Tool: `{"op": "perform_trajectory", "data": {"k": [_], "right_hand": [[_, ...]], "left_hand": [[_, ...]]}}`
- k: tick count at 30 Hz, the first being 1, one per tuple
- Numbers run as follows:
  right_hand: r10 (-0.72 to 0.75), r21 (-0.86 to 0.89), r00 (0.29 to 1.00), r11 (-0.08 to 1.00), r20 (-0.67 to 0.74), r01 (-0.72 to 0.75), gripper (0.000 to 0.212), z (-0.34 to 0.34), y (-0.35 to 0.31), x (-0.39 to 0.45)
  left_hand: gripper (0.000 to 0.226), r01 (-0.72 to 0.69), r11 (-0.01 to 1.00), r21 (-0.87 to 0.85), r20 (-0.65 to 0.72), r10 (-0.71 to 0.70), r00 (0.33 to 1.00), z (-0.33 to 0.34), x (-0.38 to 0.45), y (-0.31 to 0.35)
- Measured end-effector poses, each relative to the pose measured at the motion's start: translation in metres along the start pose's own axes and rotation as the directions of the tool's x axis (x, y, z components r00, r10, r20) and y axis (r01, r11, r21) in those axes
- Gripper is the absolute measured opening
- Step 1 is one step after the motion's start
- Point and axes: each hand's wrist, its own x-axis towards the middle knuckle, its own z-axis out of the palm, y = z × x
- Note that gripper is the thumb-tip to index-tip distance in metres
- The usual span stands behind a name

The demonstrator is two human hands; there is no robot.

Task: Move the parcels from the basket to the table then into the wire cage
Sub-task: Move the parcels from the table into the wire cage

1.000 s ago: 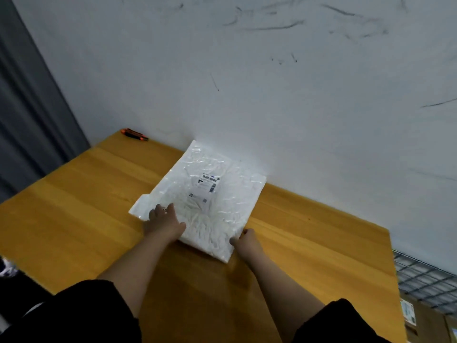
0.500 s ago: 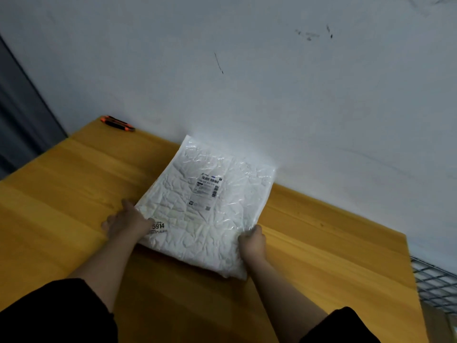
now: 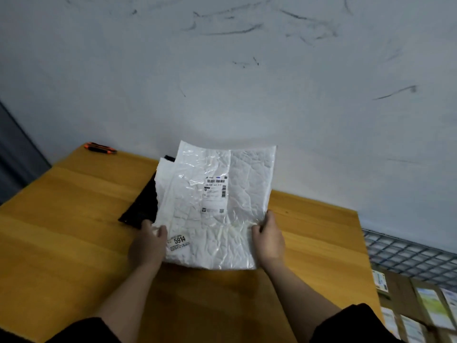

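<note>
Crinkled white plastic parcel [image 3: 217,209] with printed labels is being gripped at its near corners, the left hand [image 3: 148,246] and right hand [image 3: 268,240] each pinching an edge and tilting it above the wooden surface [image 3: 74,219]. A black flat parcel [image 3: 142,206] is lying beneath its left side, an orange-and-black tool [image 3: 100,147] is sitting by the wall, and a wire cage [image 3: 408,256] is showing at right.

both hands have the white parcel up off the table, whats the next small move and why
Probably swing the white parcel rightward toward the wire cage. The left hand and right hand grip its near corners, its far edge is raised off the table, and the cage lies past the table's right end.
</note>
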Motion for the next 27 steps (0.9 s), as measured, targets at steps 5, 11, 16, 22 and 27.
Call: {"op": "perform_trajectory", "data": {"k": [5, 11, 16, 22, 27], "right_hand": [[0.055, -0.052, 0.996, 0.997, -0.065, -0.059, 0.017, -0.081, 0.047, -0.013], [0.065, 0.006, 0.995, 0.998, 0.072, -0.065, 0.024, -0.117, 0.093, -0.023], [0.003, -0.029, 0.991, 1.000, 0.135, 0.001, 0.021, -0.087, 0.093, -0.022], [-0.031, 0.038, 0.995, 0.999, 0.095, 0.028, 0.021, -0.048, 0.078, -0.029], [-0.021, 0.143, 0.998, 0.990, 0.064, 0.012, 0.020, -0.041, 0.072, -0.027]], "left_hand": [[0.034, -0.056, 0.993, -0.100, 0.026, 0.059, 0.998, 0.023, -0.067, 0.049], [0.051, -0.050, 0.998, -0.036, 0.052, 0.052, 0.997, 0.056, -0.108, 0.069], [0.045, -0.039, 0.992, 0.123, 0.078, 0.030, 0.997, 0.051, -0.087, 0.048], [0.042, -0.102, 0.972, 0.211, 0.135, 0.075, 0.988, 0.029, -0.046, 0.029], [0.032, 0.013, 0.969, 0.247, 0.130, -0.047, 0.990, 0.027, -0.042, 0.028]]}}
